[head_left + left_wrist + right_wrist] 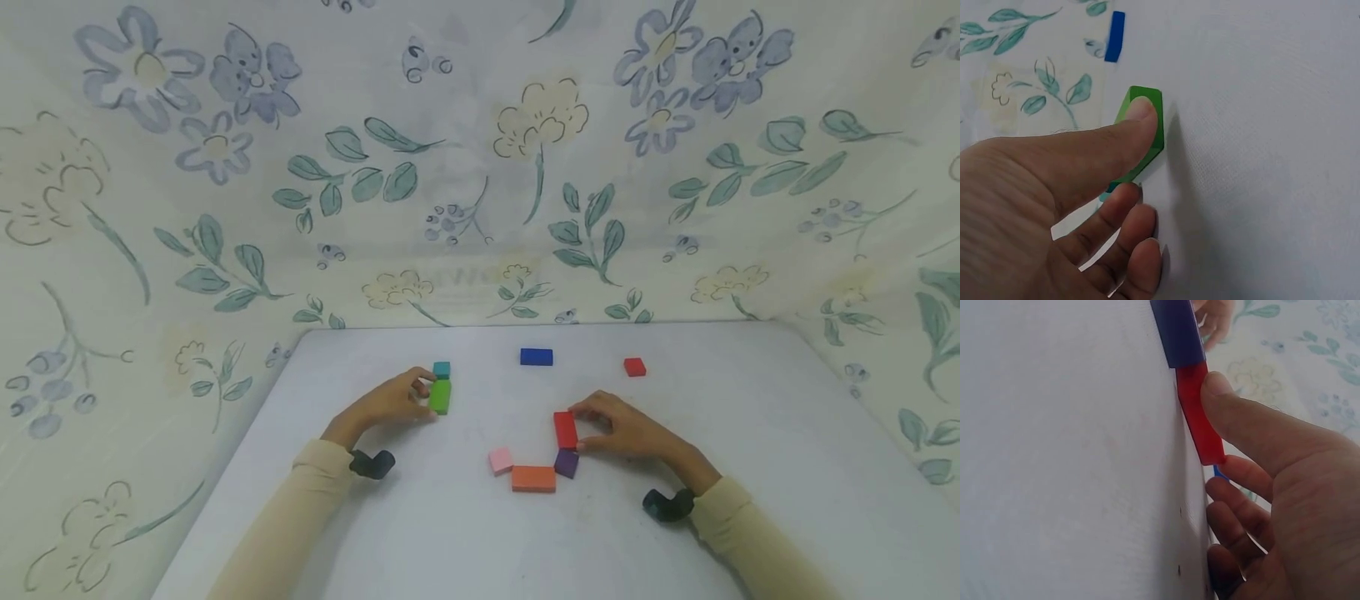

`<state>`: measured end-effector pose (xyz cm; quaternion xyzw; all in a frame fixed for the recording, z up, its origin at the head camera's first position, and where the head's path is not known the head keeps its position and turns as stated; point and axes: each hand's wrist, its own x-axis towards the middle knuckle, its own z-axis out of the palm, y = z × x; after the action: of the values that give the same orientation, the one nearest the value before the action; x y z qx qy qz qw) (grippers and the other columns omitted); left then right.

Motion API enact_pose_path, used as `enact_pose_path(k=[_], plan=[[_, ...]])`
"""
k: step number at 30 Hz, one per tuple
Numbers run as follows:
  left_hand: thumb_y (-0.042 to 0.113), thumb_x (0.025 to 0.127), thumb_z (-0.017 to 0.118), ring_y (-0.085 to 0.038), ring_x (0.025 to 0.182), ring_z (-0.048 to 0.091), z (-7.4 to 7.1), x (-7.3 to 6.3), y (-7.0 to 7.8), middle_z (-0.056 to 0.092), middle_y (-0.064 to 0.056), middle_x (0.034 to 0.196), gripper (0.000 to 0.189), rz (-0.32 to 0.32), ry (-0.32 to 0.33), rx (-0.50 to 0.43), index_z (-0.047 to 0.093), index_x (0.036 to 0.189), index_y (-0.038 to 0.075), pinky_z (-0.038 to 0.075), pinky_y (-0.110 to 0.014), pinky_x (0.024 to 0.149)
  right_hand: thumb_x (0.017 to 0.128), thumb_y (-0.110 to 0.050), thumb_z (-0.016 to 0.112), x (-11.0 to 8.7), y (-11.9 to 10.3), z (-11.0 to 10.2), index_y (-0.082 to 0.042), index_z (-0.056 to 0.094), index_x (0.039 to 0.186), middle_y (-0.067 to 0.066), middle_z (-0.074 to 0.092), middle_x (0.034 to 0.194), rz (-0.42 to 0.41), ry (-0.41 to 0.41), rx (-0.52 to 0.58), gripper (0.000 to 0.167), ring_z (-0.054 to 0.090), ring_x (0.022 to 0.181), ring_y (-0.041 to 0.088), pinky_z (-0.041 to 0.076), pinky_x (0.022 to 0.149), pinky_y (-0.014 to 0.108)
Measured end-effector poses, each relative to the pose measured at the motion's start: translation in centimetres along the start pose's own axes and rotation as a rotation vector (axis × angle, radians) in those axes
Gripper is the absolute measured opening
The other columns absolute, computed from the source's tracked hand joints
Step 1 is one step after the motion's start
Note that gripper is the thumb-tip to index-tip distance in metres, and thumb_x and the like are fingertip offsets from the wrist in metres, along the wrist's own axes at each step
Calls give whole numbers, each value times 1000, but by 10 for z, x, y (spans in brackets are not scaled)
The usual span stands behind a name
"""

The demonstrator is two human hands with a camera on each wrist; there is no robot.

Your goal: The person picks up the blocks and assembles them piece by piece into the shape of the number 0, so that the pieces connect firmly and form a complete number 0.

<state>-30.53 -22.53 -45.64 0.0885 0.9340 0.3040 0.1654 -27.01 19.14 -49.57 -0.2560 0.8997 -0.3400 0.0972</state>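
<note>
My left hand (393, 398) pinches a green block (440, 397) lengthwise, thumb at the near end and a finger toward the far end. A teal cube (442, 370) sits just beyond that block. In the left wrist view the thumb covers part of the green block (1146, 94). My right hand (626, 427) grips a long red block (566, 431) between thumb and finger. At its near end is a purple cube (566, 463), also seen close to the red block (1194, 419) in the right wrist view. An orange block (534, 479) lies beside the purple cube, with a pink cube (500, 461) at its left.
Toward the back of the white table (450, 542) lie a blue block (536, 357) and a small red block (635, 367). A floral cloth (480, 167) hangs behind and at both sides. Dark wrist-worn devices (372, 464) sit at the cuffs.
</note>
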Motion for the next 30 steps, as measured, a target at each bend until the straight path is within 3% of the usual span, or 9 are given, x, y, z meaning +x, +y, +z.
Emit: enact_pose_path(k=[6,13,16,23,30], plan=[[22,85,78,-21,99,58,2,1,-2,60,-9,121,68,55,12,3,48,144,9,52,-35,84,80,-40,82,0,1,0,-21,59,133,-3,60,123,-10,14,-17,61,57,115,17,54,98,42],[24,80,83,-20,95,58,7,-3,-6,61,-7,118,69,40,57,-43,52,138,6,50,-32,81,81,-41,81,0,2,1,-19,59,134,-2,60,124,-25,10,-9,61,57,116,19,54,99,43],[25,78,83,-19,93,58,8,-6,-5,62,-7,118,69,62,60,-62,53,137,5,50,-31,79,81,-41,81,1,2,2,-19,59,134,-2,60,123,-22,11,-10,61,57,116,19,53,99,43],[27,78,84,-19,94,58,14,-11,14,62,-9,118,66,177,19,-69,55,133,3,51,-30,75,81,-37,82,0,1,1,-19,60,132,-2,60,123,-11,15,-6,59,57,115,18,53,99,43],[25,77,86,-17,91,56,31,-9,35,63,-4,113,63,195,10,-45,57,130,6,50,-29,74,81,-39,81,1,1,1,-19,60,133,-2,60,123,-23,9,-12,59,56,115,18,53,99,42]])
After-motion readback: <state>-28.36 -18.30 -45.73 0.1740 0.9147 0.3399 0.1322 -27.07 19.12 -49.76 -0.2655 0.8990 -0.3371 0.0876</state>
